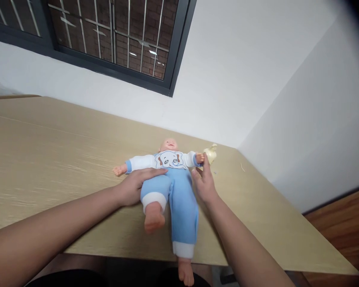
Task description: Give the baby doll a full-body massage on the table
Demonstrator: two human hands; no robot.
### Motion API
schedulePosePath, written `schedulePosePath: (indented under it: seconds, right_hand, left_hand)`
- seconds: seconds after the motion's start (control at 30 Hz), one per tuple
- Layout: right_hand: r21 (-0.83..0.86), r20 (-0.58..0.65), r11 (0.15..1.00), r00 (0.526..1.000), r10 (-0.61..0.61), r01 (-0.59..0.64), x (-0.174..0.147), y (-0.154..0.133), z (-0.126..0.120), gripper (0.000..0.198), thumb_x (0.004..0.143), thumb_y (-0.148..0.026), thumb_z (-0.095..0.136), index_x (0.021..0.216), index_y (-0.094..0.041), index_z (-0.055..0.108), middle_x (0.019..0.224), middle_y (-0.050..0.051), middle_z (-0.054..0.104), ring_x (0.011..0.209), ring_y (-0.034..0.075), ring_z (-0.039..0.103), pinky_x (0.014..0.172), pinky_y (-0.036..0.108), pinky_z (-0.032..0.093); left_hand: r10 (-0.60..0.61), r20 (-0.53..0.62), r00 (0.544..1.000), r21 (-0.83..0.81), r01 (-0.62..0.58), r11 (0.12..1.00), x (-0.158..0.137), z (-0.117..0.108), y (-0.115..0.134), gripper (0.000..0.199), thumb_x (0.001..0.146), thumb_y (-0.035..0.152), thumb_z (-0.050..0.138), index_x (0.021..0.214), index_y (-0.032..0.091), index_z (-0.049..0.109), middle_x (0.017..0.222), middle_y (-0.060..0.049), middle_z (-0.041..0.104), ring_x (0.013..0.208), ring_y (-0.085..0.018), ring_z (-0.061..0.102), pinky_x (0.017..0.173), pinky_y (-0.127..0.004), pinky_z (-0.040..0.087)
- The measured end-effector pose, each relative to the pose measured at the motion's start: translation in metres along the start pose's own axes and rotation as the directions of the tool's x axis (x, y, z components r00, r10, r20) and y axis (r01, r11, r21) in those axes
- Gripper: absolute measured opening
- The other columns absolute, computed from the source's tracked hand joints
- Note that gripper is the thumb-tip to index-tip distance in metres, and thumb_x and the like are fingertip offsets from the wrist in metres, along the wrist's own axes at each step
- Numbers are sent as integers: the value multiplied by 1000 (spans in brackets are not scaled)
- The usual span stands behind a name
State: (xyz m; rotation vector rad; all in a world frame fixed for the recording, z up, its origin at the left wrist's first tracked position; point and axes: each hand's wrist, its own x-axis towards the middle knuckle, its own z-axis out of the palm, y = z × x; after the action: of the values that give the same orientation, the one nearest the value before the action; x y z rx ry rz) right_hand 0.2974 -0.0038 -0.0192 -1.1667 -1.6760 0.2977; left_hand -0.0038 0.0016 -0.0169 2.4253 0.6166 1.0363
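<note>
A baby doll (182, 191) in a blue and white outfit with an elephant face on its chest lies on its back, head toward the wall. One of its feet sticks out past the table's near edge. My left hand (137, 181) rests on the doll's hip and upper leg, fingers stretched across its waist. Beside the doll's other side is my right hand (205, 179), fingers apart, its fingertips close to the doll's small hand. Whether they touch it I cannot tell. A pale yellow object (211, 153), glossy with an upright tip, stands just behind those fingertips.
The light wood table (77, 147) runs back to a white wall (215, 79). A barred window (113, 40) with a dark frame is above it. A thin strand (242, 166) lies on the right side of the table. Brown wood panelling (344, 227) is at the lower right.
</note>
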Motion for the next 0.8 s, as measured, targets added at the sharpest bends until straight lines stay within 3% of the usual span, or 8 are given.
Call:
schedulePosePath:
  seconds: [0.1, 0.2, 0.4, 0.53, 0.6, 0.67, 0.73, 0.8]
  right_hand:
    - [-210, 270, 953, 950, -159, 219, -7, -16, 8, 84, 95, -55, 53, 161, -29, 9, 169, 6, 6, 156, 32, 7, 124, 57, 14]
    - [-322, 437, 902, 890, -128, 288, -8, -23, 9, 79, 96, -61, 48, 160, -34, 11, 169, 1, -11, 155, 35, -9, 122, 64, 8]
    - [-414, 495, 860, 867, -62, 298, -6, -29, 8, 69, 97, -61, 46, 158, -35, 26, 170, 0, -2, 155, 34, -12, 123, 63, 8]
    - [-355, 368, 901, 923, -109, 248, -7, -21, 11, 71, 94, -57, 53, 157, -33, 29, 169, 4, 9, 156, 34, 5, 124, 59, 15]
    - [-274, 174, 950, 979, -105, 150, -4, -11, 10, 72, 95, -54, 54, 156, -28, 28, 165, 10, 25, 153, 31, 22, 123, 55, 22]
    - [-148, -73, 989, 997, -11, 0, 1, 2, 6, 66, 96, -53, 51, 152, -23, 33, 155, 13, 41, 145, 28, 37, 121, 51, 29]
    - [35, -248, 982, 951, 187, -184, 7, 17, -1, 58, 96, -55, 48, 144, -23, 39, 147, 12, 50, 137, 27, 48, 114, 49, 40]
    - [271, -281, 885, 848, 449, -379, 14, 31, -7, 50, 96, -57, 44, 136, -27, 44, 139, 10, 56, 124, 26, 59, 101, 47, 52]
  left_hand:
    - [21, -18, 1000, -40, -22, 999, 3, 6, -4, 41, 95, 29, 59, 136, 29, 61, 129, -6, 68, 119, -24, 64, 104, -42, 49]
    - [54, -26, 998, -61, -55, 997, 4, 10, -8, 38, 96, 28, 59, 134, 28, 63, 130, -7, 68, 120, -24, 64, 105, -42, 49]
    - [69, -4, 998, -44, -69, 997, 4, 7, -8, 43, 95, 26, 60, 138, 31, 60, 134, -6, 66, 121, -24, 63, 104, -41, 49]
    - [101, 27, 995, -5, -100, 995, 3, 2, -2, 44, 95, 23, 58, 139, 31, 58, 132, -6, 67, 119, -23, 64, 103, -40, 49]
    - [104, 63, 993, 32, -107, 994, 2, -1, 1, 49, 94, 23, 59, 141, 31, 55, 132, -6, 66, 120, -24, 63, 103, -41, 49]
    - [91, 107, 990, 67, -98, 993, 2, -3, 5, 54, 90, 24, 62, 143, 30, 52, 133, -6, 65, 121, -26, 62, 104, -42, 48]
    - [70, 133, 989, 84, -82, 993, 1, -5, 7, 59, 86, 25, 67, 143, 29, 52, 133, -7, 64, 121, -27, 61, 104, -43, 48]
    - [50, 144, 988, 90, -63, 994, 1, -5, 8, 62, 82, 27, 71, 141, 29, 53, 133, -8, 63, 121, -27, 61, 105, -43, 48]
